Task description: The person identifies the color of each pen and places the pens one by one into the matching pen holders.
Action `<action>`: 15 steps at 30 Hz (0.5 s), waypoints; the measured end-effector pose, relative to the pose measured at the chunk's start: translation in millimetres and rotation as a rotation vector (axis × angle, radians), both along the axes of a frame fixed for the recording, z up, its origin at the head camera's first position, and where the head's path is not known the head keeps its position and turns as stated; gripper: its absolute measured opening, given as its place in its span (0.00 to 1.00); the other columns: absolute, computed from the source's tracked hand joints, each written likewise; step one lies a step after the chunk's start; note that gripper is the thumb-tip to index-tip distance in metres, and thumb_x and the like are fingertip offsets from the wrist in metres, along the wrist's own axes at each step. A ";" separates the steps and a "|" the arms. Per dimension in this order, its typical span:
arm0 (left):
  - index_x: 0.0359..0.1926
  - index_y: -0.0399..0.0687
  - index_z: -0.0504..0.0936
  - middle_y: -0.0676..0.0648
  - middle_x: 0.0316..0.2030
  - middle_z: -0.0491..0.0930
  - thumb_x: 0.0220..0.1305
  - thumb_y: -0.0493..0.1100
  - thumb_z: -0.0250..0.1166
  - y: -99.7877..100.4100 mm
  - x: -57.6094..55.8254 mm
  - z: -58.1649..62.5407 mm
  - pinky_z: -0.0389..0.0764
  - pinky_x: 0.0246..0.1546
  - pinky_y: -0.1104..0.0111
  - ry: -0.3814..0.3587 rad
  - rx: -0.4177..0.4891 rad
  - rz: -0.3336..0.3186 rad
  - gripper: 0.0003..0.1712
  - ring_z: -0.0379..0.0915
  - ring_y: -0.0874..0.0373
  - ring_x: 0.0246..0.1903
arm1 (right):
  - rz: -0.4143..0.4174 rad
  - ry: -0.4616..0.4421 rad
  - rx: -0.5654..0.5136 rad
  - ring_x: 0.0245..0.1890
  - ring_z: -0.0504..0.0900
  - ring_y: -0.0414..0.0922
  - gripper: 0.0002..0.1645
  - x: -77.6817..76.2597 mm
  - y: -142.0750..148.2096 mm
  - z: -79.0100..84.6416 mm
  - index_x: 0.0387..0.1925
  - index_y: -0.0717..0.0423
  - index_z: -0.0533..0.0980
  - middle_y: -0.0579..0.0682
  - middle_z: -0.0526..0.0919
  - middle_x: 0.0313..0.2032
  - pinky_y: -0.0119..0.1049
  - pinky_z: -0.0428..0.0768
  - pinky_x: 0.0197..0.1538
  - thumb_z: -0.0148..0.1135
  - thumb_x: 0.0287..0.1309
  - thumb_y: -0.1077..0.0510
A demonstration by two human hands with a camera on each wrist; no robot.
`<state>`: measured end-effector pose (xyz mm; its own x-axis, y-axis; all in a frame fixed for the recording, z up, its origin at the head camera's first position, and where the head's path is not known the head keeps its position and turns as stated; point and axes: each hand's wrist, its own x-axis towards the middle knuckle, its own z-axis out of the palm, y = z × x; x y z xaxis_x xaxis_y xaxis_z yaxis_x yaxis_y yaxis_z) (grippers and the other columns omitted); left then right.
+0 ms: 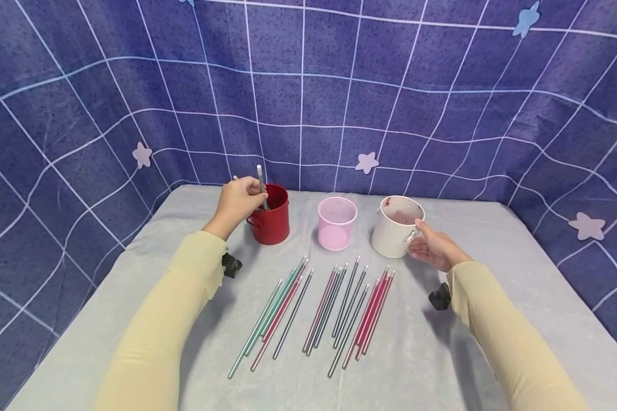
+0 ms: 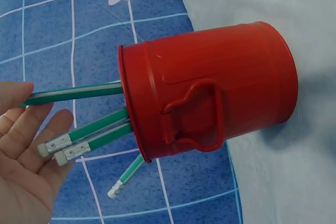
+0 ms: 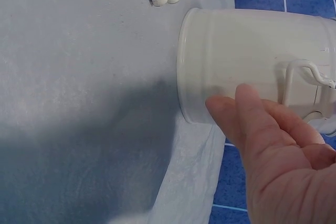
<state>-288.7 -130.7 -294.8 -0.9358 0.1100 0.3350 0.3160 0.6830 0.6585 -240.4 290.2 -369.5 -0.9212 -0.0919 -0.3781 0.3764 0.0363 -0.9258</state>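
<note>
My left hand (image 1: pixel 240 200) pinches a green pencil (image 2: pixel 79 94) by its upper end, between thumb and fingers. The pencil's lower part stands inside a red metal pail (image 1: pixel 271 227), hidden by the wall. More green pencils with white erasers (image 2: pixel 86 134) lean out of that pail, close to my fingers. My right hand (image 1: pixel 434 246) rests against the side of a white metal pail (image 1: pixel 389 237). In the head view its thumb reaches up to the rim by the small handle (image 3: pixel 287 85), and the other fingertips lie on the outer wall lower down.
A pink mesh cup (image 1: pixel 335 233) stands between the two pails. In front, several pencils lie on the grey cloth (image 1: pixel 185 354): green ones (image 1: pixel 267 319) on the left, dark ones (image 1: pixel 344 314) and red ones (image 1: pixel 372 317) further right. A blue gridded cloth (image 1: pixel 308 103) hangs behind.
</note>
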 end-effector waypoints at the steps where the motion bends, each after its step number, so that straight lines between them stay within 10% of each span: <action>1: 0.37 0.33 0.81 0.35 0.39 0.84 0.58 0.35 0.64 0.2 0.0 0.0 0.79 0.44 0.56 0.002 -0.003 0.001 0.08 0.81 0.44 0.42 | -0.006 0.000 -0.004 0.36 0.80 0.40 0.37 0.0 0.0 0.1 0.47 0.77 0.65 0.52 0.80 0.32 0.39 0.74 0.57 0.38 0.70 0.40; 15: 0.37 0.33 0.81 0.35 0.39 0.84 0.57 0.36 0.65 -6.2 -4.1 -12.7 0.77 0.45 0.55 0.013 -0.031 0.008 0.09 0.80 0.43 0.41 | -0.027 -0.005 0.010 0.35 0.81 0.40 0.36 -0.8 -0.1 -0.7 0.44 0.75 0.67 0.54 0.80 0.33 0.41 0.72 0.59 0.39 0.70 0.41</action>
<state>-292.8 -136.9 -307.4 -0.9323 0.1130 0.3434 0.3187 0.7055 0.6330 -241.1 290.1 -370.2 -0.9214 -0.0635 -0.3835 0.3819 0.0356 -0.9235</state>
